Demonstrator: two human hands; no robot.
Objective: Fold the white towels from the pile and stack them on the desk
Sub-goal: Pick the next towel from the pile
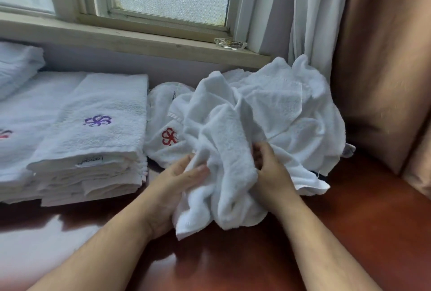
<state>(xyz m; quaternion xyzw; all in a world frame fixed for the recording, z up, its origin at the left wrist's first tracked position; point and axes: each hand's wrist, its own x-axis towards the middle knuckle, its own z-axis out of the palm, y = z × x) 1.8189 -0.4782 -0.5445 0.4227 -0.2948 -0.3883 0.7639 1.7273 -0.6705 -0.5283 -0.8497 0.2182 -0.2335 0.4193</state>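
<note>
Head view, looking down at my glossy reddish-brown wooden desk (pixel 245 262): both my hands are closed on one crumpled white terry towel (pixel 224 164). My left hand (pixel 177 181) pinches a fold of it between thumb and fingers on its left side, and my right hand (pixel 272 171) grips a bunch of it on the right, fingers curled into the cloth. The hands sit close together with the bunched towel between them, its lower end draped down onto the desk.

Just behind the towel, against the wall under the window, lies the loose pile of unfolded white towels (pixel 286 104); one of them shows a red embroidered flower (pixel 169 136) on the left edge of the heap. To the left stands a neat stack of folded white towels (pixel 93 146), the top one bearing a purple embroidered flower (pixel 98 121). More folded white towels (pixel 16 127) lie beside that stack at the far left.

A small clear glass dish (pixel 230 43) rests on the pale wooden windowsill (pixel 140 41). A white curtain (pixel 317 17) hangs at the right, with a tan drape (pixel 384 57) beside it.
</note>
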